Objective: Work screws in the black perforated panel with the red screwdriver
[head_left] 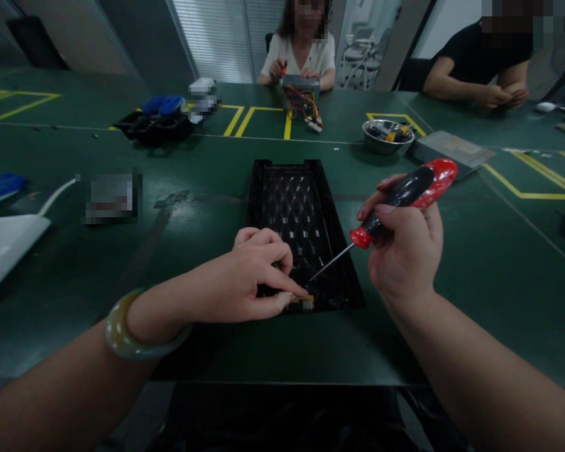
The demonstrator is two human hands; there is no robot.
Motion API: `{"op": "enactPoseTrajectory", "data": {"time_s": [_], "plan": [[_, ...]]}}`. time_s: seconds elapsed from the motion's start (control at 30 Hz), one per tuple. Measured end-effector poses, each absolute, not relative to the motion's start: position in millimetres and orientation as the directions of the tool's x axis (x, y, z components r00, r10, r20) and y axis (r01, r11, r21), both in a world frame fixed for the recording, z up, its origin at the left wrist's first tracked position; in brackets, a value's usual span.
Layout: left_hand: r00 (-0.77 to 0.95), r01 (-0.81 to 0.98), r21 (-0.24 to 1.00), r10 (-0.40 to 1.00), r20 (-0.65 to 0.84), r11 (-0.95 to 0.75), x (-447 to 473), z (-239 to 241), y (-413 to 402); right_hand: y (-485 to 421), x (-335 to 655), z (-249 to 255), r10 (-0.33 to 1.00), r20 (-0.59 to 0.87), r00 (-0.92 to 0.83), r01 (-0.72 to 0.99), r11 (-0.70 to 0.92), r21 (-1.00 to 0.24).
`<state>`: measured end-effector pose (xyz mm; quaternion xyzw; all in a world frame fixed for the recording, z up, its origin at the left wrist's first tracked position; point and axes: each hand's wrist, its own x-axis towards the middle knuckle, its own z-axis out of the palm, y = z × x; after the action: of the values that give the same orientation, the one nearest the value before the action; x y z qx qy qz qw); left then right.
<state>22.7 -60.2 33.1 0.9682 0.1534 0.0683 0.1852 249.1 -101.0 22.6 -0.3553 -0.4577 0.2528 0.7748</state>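
My right hand is closed around the red and black handle of a screwdriver. Its thin metal shaft slants down to the left, and the tip is over the near part of a black plastic panel. That panel lies flat on the green table, with a raised rim and a patterned middle. At its near end is a small yellowish circuit board. My left hand has thumb and index finger on this board, the other fingers curled. Part of the board and panel is hidden beneath that hand.
Across the green table a person holds a metal box with coloured wires. Toward the back right are a steel bowl of tools and a flat grey metal case. A black tray with blue gloves sits back left.
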Motion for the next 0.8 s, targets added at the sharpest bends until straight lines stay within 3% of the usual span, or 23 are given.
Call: {"op": "enactPoseTrajectory", "data": {"time_s": [0.23,0.8], "plan": [[0.941,0.285,0.367,0.331,0.068,-0.885,22.6,31.6,-60.3,-102.0,247.9,23.2,0.709,0.556,0.434,-0.006,0.619,-0.785],[0.94,0.28,0.363,0.33,0.082,-0.889,22.5,34.8,-62.4,-105.4,244.3,29.0,0.705,0.537,0.463,-0.088,0.64,-0.763]]}}
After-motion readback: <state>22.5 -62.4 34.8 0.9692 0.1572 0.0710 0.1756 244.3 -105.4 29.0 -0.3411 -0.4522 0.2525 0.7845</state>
